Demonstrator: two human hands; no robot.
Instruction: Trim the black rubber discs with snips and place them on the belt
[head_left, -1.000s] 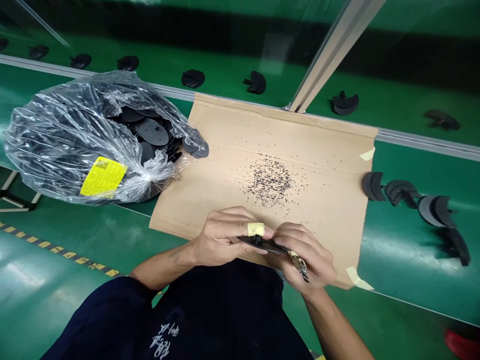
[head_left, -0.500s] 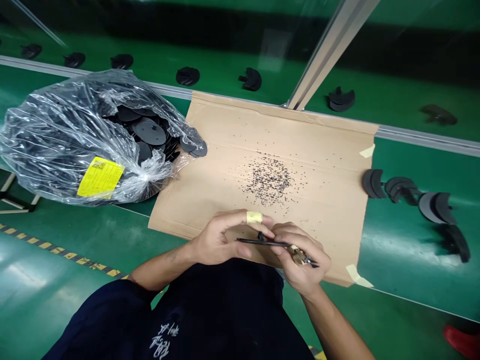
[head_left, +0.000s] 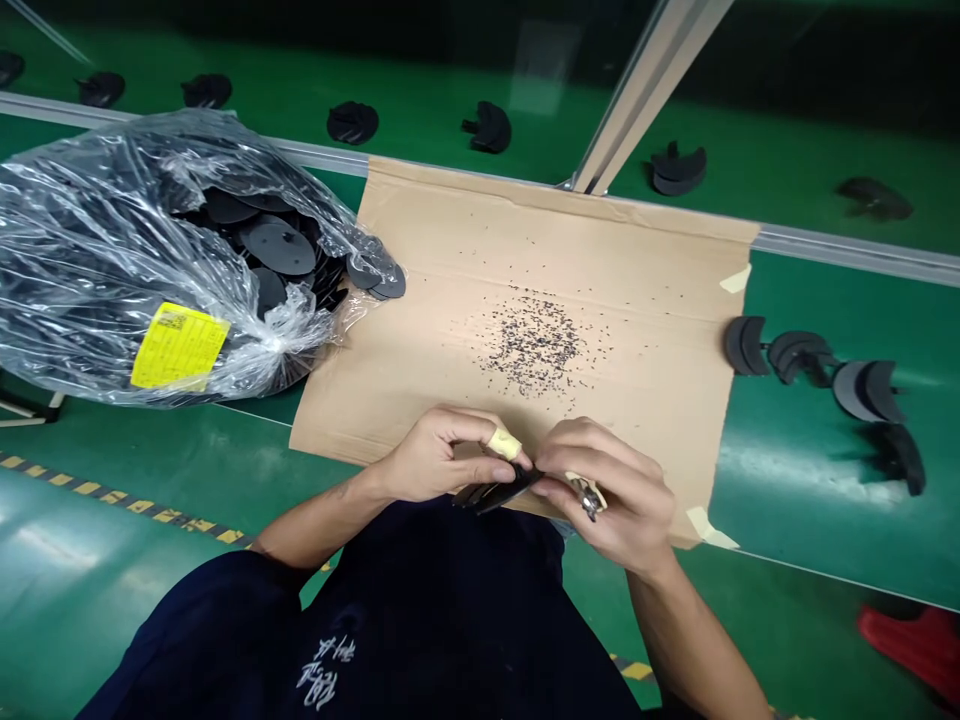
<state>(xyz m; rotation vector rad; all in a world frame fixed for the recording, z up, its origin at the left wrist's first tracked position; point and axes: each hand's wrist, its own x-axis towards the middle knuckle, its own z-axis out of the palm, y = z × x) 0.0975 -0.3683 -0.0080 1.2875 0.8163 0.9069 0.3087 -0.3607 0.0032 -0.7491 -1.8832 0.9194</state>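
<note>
The left hand point(head_left: 442, 455) clamps a black plastic piece point(head_left: 495, 490); the right hand point(head_left: 607, 490), right beside it, clamps small metal snips point(head_left: 589, 497) over taped cardboard point(head_left: 600, 250).

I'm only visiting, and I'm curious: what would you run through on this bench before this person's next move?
Left hand holding the flat black plastic part: ok.
Right hand holding the small silver metal hand tool: ok.
Tool's tip against the part: cannot tell, fingers hide it.
Pale yellow tape on a left finger: ok, in place.
Brown cardboard sheet fixed to the green bench: ok, taped along its right side.
Sheet free of loose black specks: not ok, they are scattered across its middle.
</note>
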